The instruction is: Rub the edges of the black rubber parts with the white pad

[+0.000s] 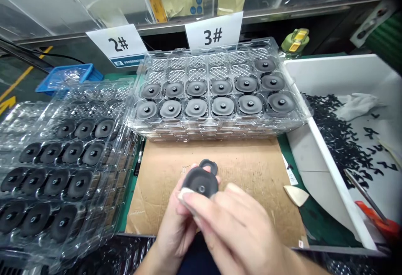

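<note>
My left hand holds a dark grey rounded disc with a small metal centre, above the cardboard sheet. My right hand is closed on a small white piece, pressed against the disc's lower left edge. Just behind the held disc, another dark round part shows over the cardboard. Beyond the cardboard stands a stack of clear trays, whose top tray has discs in its front rows and one at the back right.
More clear trays with discs stand at the left. On the right, a white bin holds small black parts, a white glove and an orange-handled tool. A white wedge lies beside the bin; a green-lidded bottle stands behind.
</note>
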Demonstrator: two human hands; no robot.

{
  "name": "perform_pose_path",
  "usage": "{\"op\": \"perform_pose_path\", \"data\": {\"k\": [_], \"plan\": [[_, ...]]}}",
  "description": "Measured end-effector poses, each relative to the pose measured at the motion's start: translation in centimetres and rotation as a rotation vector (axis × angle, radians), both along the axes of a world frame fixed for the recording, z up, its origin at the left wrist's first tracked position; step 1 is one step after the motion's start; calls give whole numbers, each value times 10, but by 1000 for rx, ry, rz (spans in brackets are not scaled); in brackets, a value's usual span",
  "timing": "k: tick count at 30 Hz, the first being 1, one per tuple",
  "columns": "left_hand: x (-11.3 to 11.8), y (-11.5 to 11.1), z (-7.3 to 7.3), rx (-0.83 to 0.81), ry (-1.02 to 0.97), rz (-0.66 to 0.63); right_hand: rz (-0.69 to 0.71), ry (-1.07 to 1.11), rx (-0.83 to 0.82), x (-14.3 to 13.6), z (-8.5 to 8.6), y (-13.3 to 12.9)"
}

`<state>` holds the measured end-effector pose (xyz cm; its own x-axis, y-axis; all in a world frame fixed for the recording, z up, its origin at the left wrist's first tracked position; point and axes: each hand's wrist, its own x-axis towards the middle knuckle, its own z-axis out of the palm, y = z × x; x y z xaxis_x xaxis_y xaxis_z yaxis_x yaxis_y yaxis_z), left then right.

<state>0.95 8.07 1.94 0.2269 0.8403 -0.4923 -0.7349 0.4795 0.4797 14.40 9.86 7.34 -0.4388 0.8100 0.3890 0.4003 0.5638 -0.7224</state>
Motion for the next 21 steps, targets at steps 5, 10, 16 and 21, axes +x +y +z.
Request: {"op": "perform_pose_path", "data": {"k": [5, 10, 16, 21], "plan": [[4, 1, 9, -8, -27, 80, -87, -102, -13, -12, -4, 9], [-7, -1, 9, -13, -86, 1, 102, -42, -24, 1, 1, 8], [-17, -2, -4, -9, -102, -25, -96, -256, 38, 21, 5, 10], [-15, 0, 3, 69, -242, -128, -76, 19, -170, 23, -27, 34]]}}
